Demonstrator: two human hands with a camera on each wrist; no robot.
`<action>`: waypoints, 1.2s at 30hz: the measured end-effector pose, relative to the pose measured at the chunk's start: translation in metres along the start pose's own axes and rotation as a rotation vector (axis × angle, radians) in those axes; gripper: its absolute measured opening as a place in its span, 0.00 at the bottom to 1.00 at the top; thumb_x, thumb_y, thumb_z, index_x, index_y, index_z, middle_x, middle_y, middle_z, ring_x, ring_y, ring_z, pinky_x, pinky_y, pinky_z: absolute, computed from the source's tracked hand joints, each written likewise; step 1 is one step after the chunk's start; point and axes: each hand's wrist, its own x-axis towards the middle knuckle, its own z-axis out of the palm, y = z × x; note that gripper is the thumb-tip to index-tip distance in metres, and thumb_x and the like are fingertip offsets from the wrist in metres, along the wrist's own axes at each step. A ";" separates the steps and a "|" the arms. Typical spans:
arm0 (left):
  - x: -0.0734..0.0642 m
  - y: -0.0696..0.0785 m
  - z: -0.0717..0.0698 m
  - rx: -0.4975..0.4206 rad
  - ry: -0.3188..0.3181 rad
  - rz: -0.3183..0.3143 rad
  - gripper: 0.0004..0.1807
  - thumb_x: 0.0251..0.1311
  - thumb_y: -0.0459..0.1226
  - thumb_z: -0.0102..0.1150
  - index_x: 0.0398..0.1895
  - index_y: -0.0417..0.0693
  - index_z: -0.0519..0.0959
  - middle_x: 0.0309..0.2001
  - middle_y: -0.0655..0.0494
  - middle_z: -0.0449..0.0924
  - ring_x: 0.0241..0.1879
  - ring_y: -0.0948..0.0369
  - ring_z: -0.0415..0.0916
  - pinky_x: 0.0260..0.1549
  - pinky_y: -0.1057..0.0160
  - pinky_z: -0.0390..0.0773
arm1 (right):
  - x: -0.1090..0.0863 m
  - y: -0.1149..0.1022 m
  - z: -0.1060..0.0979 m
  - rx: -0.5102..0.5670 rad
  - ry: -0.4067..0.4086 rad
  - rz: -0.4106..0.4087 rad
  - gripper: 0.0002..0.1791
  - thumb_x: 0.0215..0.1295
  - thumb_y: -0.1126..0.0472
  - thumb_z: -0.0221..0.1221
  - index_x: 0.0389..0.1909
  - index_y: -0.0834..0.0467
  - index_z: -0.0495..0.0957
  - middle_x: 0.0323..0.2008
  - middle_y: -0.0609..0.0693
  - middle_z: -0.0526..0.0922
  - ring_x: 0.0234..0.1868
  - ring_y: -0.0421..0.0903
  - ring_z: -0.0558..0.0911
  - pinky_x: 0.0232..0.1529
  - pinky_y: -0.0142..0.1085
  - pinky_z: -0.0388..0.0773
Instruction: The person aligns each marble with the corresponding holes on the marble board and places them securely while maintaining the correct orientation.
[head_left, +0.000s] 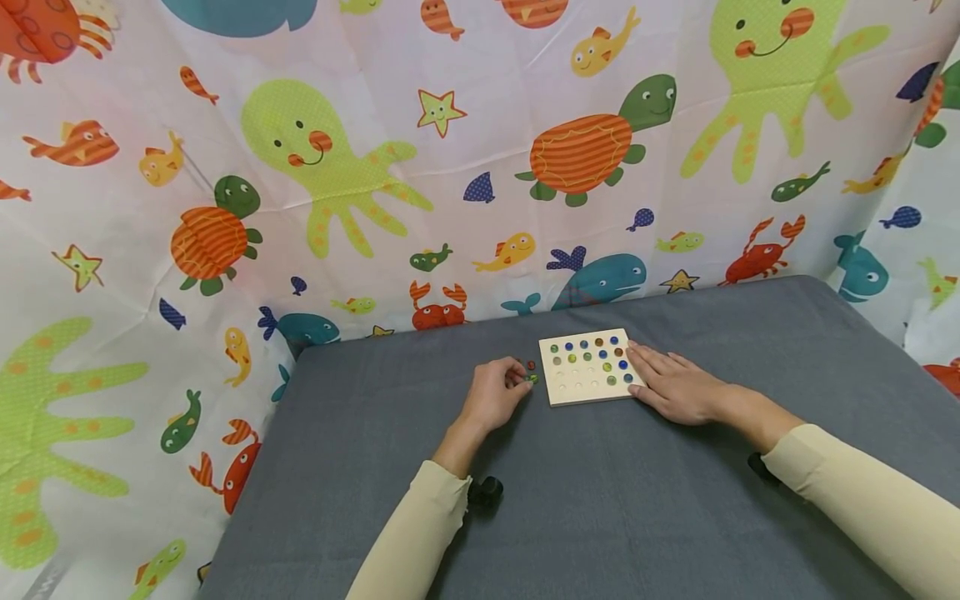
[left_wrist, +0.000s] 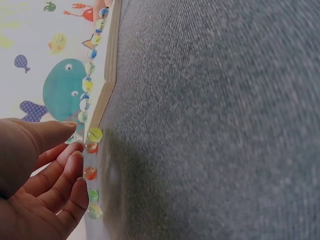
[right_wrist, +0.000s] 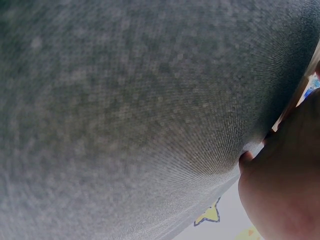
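My left hand point(head_left: 495, 393) is beside the left edge of a pale wooden board point(head_left: 577, 397), its thumb and fingers bent around a small gap. Right at its fingertips, loose on the cloth, are a green marble point(head_left: 532, 377) and a red marble point(head_left: 531, 365). Seen from the left wrist, a yellow-green marble point(left_wrist: 95, 134) and orange marbles point(left_wrist: 90, 173) line up past the fingers. Coloured marbles point(head_left: 584, 344) fill the board's upper rows and right-hand columns; bare round hollows show at its lower left. My right hand point(head_left: 678, 390) lies with extended fingers against the board's right edge.
Dark grey cloth point(head_left: 600, 500) covers the table. Behind it hangs a white curtain point(head_left: 480, 75) printed with sea animals. Dark wrist devices sit below the left sleeve point(head_left: 420, 525) and right sleeve point(head_left: 847, 483).
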 end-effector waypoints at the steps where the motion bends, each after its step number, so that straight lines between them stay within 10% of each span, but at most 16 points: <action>1: 0.000 0.000 0.000 0.000 0.002 0.007 0.06 0.63 0.34 0.70 0.40 0.41 0.84 0.31 0.57 0.82 0.29 0.64 0.74 0.31 0.65 0.75 | 0.000 0.000 0.000 0.001 -0.001 0.001 0.43 0.82 0.37 0.37 0.81 0.63 0.45 0.82 0.61 0.44 0.81 0.62 0.47 0.73 0.65 0.45; 36: 0.004 0.026 0.022 -0.034 -0.025 0.083 0.04 0.64 0.33 0.68 0.39 0.42 0.84 0.32 0.57 0.82 0.29 0.66 0.75 0.33 0.68 0.76 | -0.006 -0.006 0.001 -0.001 0.020 0.002 0.43 0.81 0.36 0.38 0.82 0.62 0.45 0.82 0.61 0.45 0.80 0.62 0.49 0.72 0.66 0.47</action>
